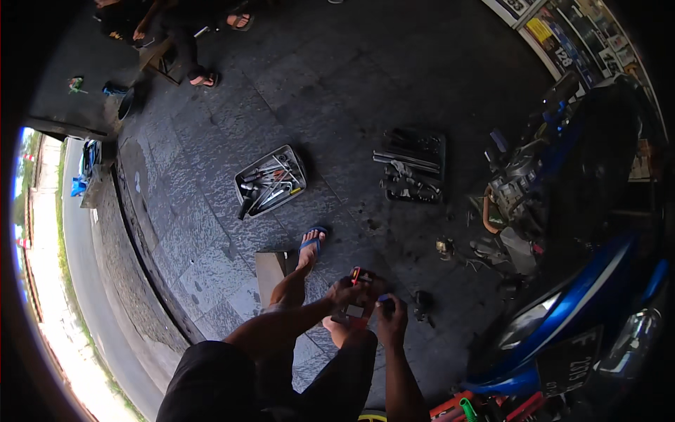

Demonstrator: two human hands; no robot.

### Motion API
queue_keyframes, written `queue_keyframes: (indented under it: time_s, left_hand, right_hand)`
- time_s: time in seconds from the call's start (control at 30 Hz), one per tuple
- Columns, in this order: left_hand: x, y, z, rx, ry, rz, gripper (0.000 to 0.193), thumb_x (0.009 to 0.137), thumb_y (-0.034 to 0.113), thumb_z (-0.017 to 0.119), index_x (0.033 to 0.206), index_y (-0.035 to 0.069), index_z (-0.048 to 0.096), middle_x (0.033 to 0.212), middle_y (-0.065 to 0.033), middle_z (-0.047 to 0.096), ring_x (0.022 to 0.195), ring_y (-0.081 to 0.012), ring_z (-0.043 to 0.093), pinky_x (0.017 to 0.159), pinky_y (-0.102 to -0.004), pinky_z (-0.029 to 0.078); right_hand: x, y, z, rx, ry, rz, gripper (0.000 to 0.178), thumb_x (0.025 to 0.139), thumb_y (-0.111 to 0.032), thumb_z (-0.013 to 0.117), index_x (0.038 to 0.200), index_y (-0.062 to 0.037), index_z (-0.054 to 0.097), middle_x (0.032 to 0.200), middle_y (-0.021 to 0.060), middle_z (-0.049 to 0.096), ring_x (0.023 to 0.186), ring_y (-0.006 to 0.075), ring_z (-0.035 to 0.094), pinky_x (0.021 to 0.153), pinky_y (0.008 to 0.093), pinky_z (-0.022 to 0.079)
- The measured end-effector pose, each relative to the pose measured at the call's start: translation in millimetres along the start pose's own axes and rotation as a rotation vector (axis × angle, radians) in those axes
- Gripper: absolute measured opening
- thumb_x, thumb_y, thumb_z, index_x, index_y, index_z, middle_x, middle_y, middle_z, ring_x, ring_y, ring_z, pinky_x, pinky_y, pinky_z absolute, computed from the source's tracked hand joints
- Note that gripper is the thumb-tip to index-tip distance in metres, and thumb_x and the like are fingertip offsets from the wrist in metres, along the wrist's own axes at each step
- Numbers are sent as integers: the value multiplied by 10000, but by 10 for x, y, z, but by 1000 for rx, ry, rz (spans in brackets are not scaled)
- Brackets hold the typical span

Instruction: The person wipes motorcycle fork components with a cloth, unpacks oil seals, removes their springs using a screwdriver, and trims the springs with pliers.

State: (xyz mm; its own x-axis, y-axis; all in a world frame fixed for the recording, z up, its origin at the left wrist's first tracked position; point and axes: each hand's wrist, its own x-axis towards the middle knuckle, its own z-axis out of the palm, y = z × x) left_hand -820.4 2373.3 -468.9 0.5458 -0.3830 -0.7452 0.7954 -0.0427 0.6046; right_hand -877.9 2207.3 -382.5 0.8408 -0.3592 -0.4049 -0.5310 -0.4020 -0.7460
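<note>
A flat red package [363, 276] with a pale patch is in my left hand [342, 290], whose fingers are closed on its left side. My right hand [392, 316] is at the package's right, with thumb and finger pinching a small blue piece [384, 299]. Whether that piece touches the package I cannot tell. Both hands are in front of my knees, above the dark tiled floor.
A tray [261, 160] of wrenches and other hand tools lies ahead. Right of it is a black tray [442, 163] of metal parts. A partly stripped blue motorcycle [583, 288] stands at right. Loose parts [422, 302] lie near my right hand. Another person [184, 49] sits far left.
</note>
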Motion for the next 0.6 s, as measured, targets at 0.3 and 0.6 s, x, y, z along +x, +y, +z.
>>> queue_keyframes:
  time_s: [0.3, 0.6]
  left_hand:
    - [2650, 52, -1387, 792, -96, 33, 504, 785, 487, 732, 1111, 104, 700, 912, -102, 736, 853, -221, 719, 765, -362, 551]
    - [3503, 467, -1936, 1127, -66, 206, 802, 670, 488, 834, 1294, 47, 588, 1198, -200, 664, 1109, -327, 658, 945, -418, 515]
  right_hand:
    - [1477, 1778, 1493, 3, 56, -99, 378, 802, -204, 795, 1092, -21, 637, 944, 142, 608, 864, 303, 615, 792, 416, 513]
    - [2417, 2107, 2108, -2, -60, -198, 434, 798, -190, 805, 1152, -32, 610, 1059, 138, 602, 906, 278, 642, 738, 386, 539]
